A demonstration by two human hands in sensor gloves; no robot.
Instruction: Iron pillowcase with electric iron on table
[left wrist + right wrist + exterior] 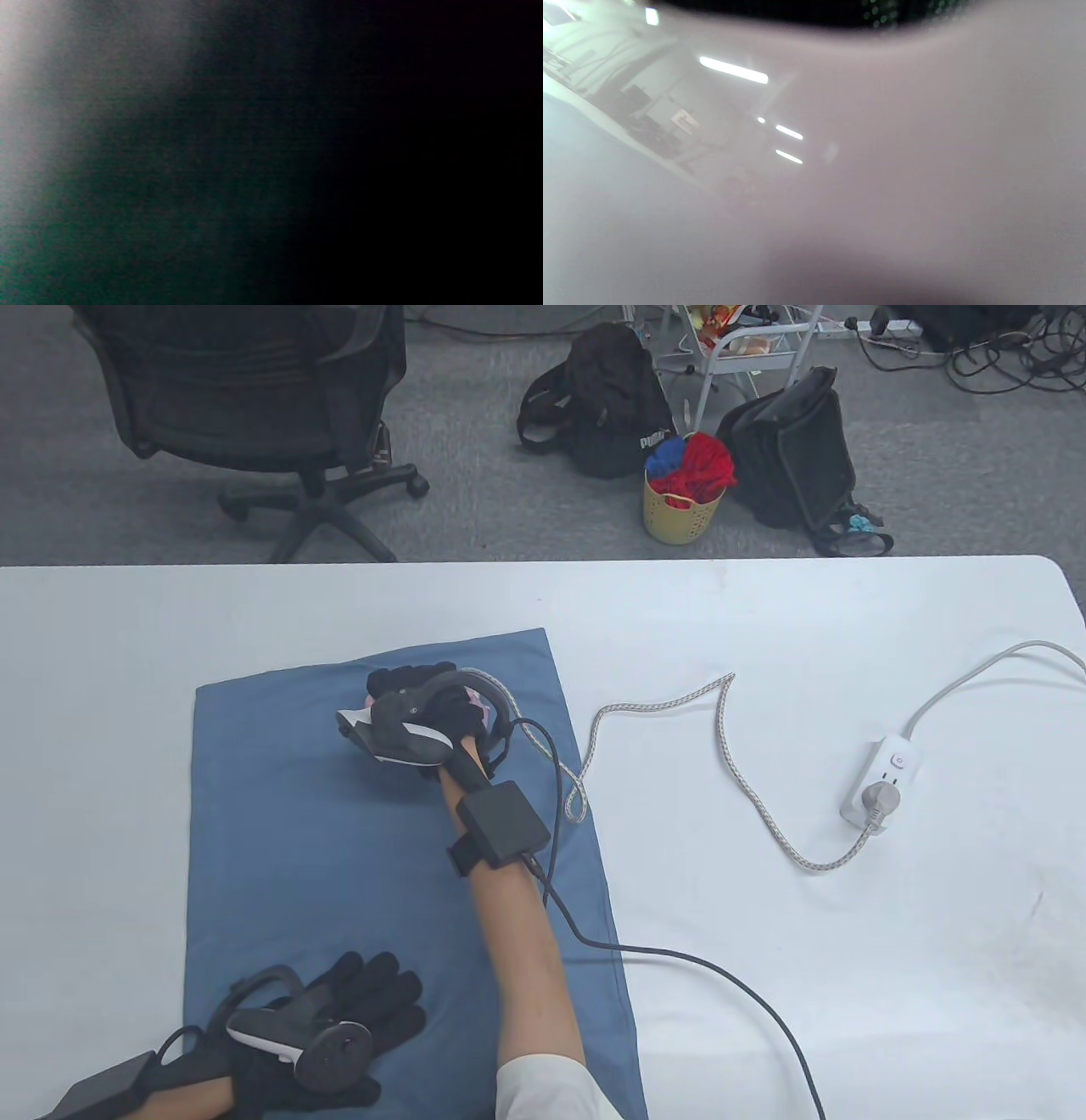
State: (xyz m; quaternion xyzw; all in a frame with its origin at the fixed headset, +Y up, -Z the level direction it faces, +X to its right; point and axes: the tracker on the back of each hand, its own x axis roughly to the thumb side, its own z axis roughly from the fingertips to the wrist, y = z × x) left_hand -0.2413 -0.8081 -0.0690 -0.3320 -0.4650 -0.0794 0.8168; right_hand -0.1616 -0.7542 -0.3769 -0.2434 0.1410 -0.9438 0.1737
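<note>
A blue pillowcase point(322, 848) lies flat on the white table point(848, 628). My right hand point(424, 704) grips the handle of a white and pink iron point(361, 725) that stands on the pillowcase's far half. My left hand point(356, 1010) rests flat, fingers spread, on the pillowcase's near left part. The iron's braided cord point(730, 763) runs right to a plug in a white power strip point(882, 780). The left wrist view is dark. The right wrist view shows only a blurred glossy pale surface point(882, 169) with reflections.
The power strip's grey cable point(976, 670) runs off the table's right edge. A black sensor cable point(721, 976) trails from my right wrist across the table. Beyond the far edge stand an office chair point(254, 407), bags and a yellow basket point(683, 509).
</note>
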